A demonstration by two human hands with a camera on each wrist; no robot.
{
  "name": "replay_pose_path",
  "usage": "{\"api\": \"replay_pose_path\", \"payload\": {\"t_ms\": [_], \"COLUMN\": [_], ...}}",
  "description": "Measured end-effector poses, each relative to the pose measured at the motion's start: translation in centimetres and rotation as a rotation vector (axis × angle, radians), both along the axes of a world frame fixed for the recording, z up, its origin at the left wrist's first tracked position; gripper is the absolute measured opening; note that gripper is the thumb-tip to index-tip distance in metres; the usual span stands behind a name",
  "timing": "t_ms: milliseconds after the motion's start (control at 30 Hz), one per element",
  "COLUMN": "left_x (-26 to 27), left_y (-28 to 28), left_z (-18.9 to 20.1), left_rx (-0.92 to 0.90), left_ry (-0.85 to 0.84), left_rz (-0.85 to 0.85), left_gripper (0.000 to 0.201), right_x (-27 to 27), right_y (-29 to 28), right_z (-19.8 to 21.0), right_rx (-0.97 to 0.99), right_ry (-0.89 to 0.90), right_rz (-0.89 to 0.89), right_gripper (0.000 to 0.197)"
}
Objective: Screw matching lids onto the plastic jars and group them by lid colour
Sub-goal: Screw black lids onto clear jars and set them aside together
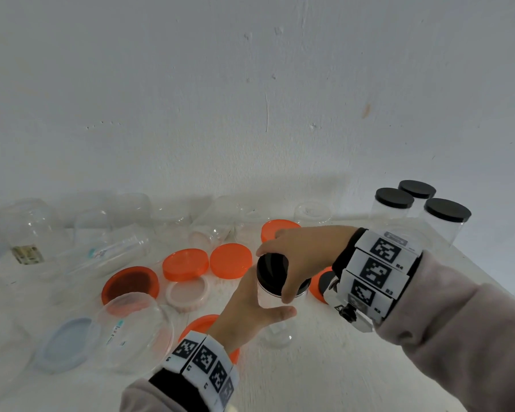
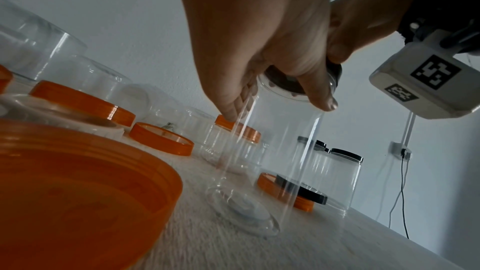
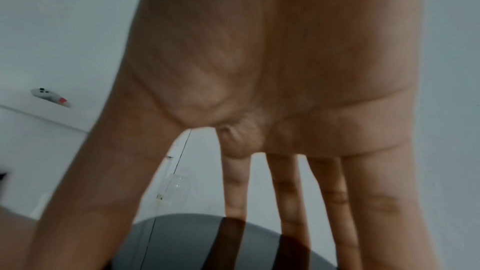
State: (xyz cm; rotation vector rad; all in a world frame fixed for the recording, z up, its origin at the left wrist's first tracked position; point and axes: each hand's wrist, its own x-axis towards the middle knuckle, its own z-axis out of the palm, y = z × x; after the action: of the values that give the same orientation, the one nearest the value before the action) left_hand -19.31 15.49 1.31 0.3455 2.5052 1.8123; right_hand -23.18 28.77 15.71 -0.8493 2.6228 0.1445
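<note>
A tall clear plastic jar (image 1: 275, 325) stands upright on the white table (image 1: 324, 376). My left hand (image 1: 250, 307) grips its upper wall, thumb in front. A black lid (image 1: 271, 270) sits on the jar's mouth, and my right hand (image 1: 298, 257) grips it from above with thumb and fingers round the rim. In the left wrist view the left hand (image 2: 259, 48) wraps the jar (image 2: 272, 151) just under the lid (image 2: 281, 81). The right wrist view shows my fingers (image 3: 285, 202) spread down over the lid (image 3: 176, 239).
Three black-lidded jars (image 1: 446, 215) stand at the back right. Several loose orange lids (image 1: 231, 260) lie around the jar, one (image 1: 317, 289) with a black lid (image 1: 326, 281) on it. A pinkish lid (image 1: 186, 294), a blue lid (image 1: 66, 343) and several clear open jars (image 1: 137, 325) fill the left.
</note>
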Motion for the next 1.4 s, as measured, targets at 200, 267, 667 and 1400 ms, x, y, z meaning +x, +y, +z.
{"api": "replay_pose_path", "payload": {"t_ms": [200, 267, 667, 1400], "left_x": [0.1, 0.1, 0.2, 0.3], "left_y": [0.1, 0.1, 0.1, 0.1], "left_z": [-0.3, -0.3, 0.0, 0.0], "left_rx": [-0.016, -0.016, -0.014, -0.01], "left_ry": [0.019, 0.025, 0.028, 0.013], "left_rz": [0.028, 0.028, 0.027, 0.029], "left_gripper": [0.084, 0.084, 0.074, 0.073], "right_x": [0.0, 0.1, 0.0, -0.2], "right_y": [-0.1, -0.2, 0.0, 0.2], "right_z": [-1.0, -1.4, -0.6, -0.8], "right_rx": [-0.078, -0.098, -0.029, -0.04], "right_ry": [0.133, 0.166, 0.021, 0.102], "right_rz": [-0.02, -0.039, 0.023, 0.025], "right_gripper": [0.058, 0.055, 0.077, 0.062]}}
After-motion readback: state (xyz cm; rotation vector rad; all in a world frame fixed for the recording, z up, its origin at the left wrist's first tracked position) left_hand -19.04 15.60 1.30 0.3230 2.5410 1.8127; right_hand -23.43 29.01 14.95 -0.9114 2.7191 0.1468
